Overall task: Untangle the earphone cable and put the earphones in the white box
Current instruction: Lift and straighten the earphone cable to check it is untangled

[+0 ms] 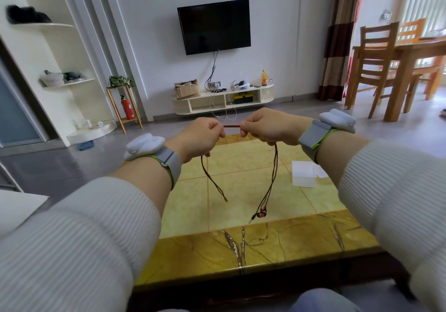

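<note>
Above the middle of the frame, the left hand and right hand each pinch the earphone cable, taut and level between them; the white box sits lower right, nearer the right hand.

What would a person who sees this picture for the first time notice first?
First, the two raised hands in the middle: the left hand and the right hand each pinch the brown earphone cable, stretched short between them, its ends hanging above the yellow tiled table. Next, the white box standing open on the table's right side.
</note>
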`<state>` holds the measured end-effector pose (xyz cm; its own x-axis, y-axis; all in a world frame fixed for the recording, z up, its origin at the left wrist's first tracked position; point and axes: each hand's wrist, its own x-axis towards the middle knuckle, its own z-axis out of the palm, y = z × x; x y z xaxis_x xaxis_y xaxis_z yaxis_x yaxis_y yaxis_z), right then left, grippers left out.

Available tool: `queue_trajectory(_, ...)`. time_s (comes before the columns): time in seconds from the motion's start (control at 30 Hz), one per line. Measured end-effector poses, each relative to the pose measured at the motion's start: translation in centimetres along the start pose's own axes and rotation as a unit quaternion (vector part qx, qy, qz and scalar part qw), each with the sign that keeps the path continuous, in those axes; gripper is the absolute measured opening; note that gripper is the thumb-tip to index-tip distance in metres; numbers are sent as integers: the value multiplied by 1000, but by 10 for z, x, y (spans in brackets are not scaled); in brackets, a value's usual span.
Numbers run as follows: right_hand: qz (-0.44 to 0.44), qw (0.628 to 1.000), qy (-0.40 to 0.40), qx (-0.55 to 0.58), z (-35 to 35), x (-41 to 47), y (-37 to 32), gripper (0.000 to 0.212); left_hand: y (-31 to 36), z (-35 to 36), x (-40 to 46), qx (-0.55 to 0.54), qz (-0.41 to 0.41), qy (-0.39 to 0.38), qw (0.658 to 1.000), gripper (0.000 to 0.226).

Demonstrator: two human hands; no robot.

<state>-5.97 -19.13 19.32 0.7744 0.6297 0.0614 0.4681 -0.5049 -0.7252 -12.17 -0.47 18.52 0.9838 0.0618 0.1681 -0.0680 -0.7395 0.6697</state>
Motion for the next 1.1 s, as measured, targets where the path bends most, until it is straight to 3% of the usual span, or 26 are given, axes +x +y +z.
queue_trajectory(0.17, 9, 1000, -2, 26, -4, -3, 4, 32, -12, -5, -4, 6, -42, 25, 999, 30)
queue_trajectory(0.3, -2, 1000, 7, 19, -4, -3, -2, 29, -14, -6, -7, -5, -56, -20, 998, 26)
queue_trajectory(0.43, -12, 1000, 2, 11, -5, 0, -7, 29, -11, -9, -7, 36, -27, -22, 999, 25)
queue_trajectory(0.63, -28, 1000, 1, -3, 1, 4, -9, 29, 16, -6, -4, 16, 63, -26, 998, 27)
queue_trajectory(0.8, -29, 1000, 6, 3, -1, 4, -6, 31, 21, -3, -4, -58, 27, -69, 996, 23)
queue_trajectory(1.1, -3, 1000, 10, 19, -1, 0, -4, 34, 25, -13, -1, 45, 8, -5, 999, 26)
